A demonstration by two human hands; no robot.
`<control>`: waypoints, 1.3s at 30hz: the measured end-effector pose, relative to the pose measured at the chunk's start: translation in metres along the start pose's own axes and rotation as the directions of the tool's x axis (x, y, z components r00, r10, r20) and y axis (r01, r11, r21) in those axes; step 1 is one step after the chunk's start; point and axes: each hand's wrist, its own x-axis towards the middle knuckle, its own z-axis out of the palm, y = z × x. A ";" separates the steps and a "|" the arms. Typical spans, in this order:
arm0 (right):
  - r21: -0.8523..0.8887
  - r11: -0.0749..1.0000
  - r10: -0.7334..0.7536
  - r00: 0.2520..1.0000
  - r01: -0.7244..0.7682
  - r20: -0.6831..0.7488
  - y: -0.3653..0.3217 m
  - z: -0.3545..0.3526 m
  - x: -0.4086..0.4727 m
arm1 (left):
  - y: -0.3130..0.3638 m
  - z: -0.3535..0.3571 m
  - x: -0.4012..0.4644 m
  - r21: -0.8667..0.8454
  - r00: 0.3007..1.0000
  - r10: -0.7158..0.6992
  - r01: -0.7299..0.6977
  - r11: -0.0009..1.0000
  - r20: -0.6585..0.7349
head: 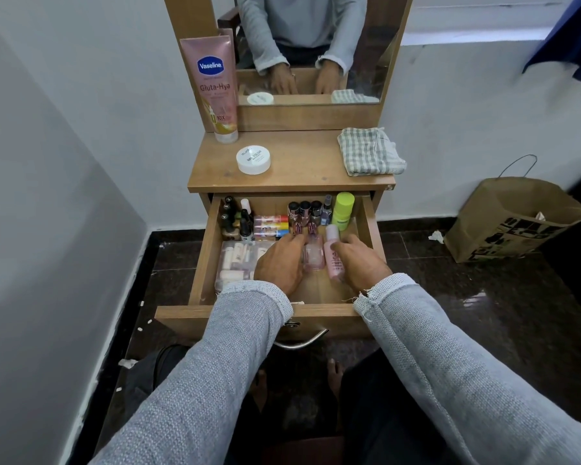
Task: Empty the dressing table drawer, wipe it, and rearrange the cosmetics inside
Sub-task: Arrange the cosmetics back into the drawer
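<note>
- A person in grey knit sleeves reaches both hands into the open wooden drawer [208, 250] of a dressing table, its cosmetics standing in rows.
- The left hand [280, 263] lies palm down, fingers loosely spread, fingertips touching a clear pink glass bottle [313, 258]; whether it grips it cannot be told.
- The right hand [361, 260] rests just beside a pale pink plastic bottle [333, 255] lying on the drawer floor, fingers curled; no firm hold shows.
- The glass bottle looks heavy for its size, slick and breakable: best taken by its flat sides. The plastic bottle seems light and rigid, easy to take round its body.
- Small dark-capped nail polish bottles [304, 213] at the back would tip readily.
- On the wooden surface [299, 169] above sit a checked grey-and-white cloth [368, 152], a round white jar [253, 159] and a tall pink lotion tube [213, 85].
</note>
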 end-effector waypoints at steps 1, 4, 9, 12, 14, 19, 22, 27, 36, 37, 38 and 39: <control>0.000 1.000 0.002 1.000 -0.002 0.000 0.000 0.000 0.000 | 0.000 0.000 0.000 0.000 1.000 0.000 0.000 1.000 0.000; 0.000 1.000 0.007 1.000 -0.007 -0.013 0.000 0.001 0.000 | 0.000 0.000 0.000 -0.004 1.000 0.001 -0.001 1.000 -0.005; 0.014 1.000 0.010 1.000 -0.009 -0.026 -0.001 0.001 -0.002 | 0.000 0.000 0.001 -0.012 1.000 0.007 -0.007 1.000 -0.014; 0.026 1.000 0.015 0.999 -0.015 -0.028 -0.001 0.000 -0.004 | -0.001 0.000 0.001 -0.027 1.000 0.003 -0.004 1.000 -0.008; 0.029 0.999 0.017 0.999 -0.016 -0.031 -0.001 0.000 -0.005 | -0.001 0.000 0.001 -0.038 1.000 0.001 -0.002 0.999 -0.004; 0.023 1.000 0.015 0.999 -0.014 -0.029 -0.002 -0.001 -0.005 | -0.002 0.000 0.000 -0.045 1.000 0.003 -0.003 0.999 -0.012; 0.022 1.000 0.015 1.000 -0.014 -0.022 -0.002 -0.002 -0.004 | -0.003 0.001 0.000 -0.045 1.000 0.001 -0.002 0.999 -0.015; 0.041 0.999 0.017 0.999 -0.016 -0.029 -0.003 -0.002 -0.005 | -0.004 0.003 0.001 -0.049 1.000 0.001 -0.002 0.999 -0.023; 0.190 0.978 0.100 0.990 -0.080 -0.098 -0.006 -0.005 -0.009 | -0.005 0.001 0.002 -0.062 0.999 -0.004 0.001 0.998 -0.052; 0.202 0.976 0.107 0.986 -0.080 -0.128 -0.007 -0.005 -0.009 | -0.005 0.000 0.002 -0.068 0.998 -0.008 0.004 0.998 -0.061; 0.212 0.975 0.108 0.980 -0.072 -0.166 -0.007 -0.006 -0.009 | -0.006 -0.001 0.002 -0.077 0.997 -0.012 0.007 0.997 -0.073; 0.220 0.974 0.103 0.973 -0.057 -0.207 -0.008 -0.006 -0.010 | -0.007 -0.001 0.002 -0.087 0.996 -0.018 0.010 0.996 -0.088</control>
